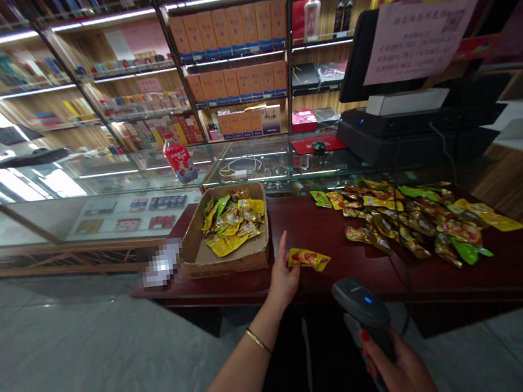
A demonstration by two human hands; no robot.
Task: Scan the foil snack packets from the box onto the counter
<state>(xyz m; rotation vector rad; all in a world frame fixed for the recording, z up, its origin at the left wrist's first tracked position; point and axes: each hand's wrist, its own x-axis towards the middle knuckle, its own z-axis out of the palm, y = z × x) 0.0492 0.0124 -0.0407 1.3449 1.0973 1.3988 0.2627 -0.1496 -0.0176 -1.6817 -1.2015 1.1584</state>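
My left hand (284, 276) is at the table's front edge, by the right side of a cardboard box. One finger points up, and the thumb grips the left end of a yellow snack packet (310, 259) with red print; the other fingers are mostly hidden. A dark handheld barcode scanner (361, 304) with a blue light is wrapped in my right hand (396, 363), its head tilted toward the packet. Yellow, gold and green packets (233, 221) lie in the open cardboard box (226, 265). More such packets (415, 222) are heaped on the dark red table (299, 217) to the right.
Behind the table runs a glass display counter (257, 159) with a red-labelled bottle (180, 160). A monitor (361, 52) bearing a paper notice stands at the right. A thin black cable (401, 230) hangs across the packets. Lit shelves (231, 61) hold boxes.
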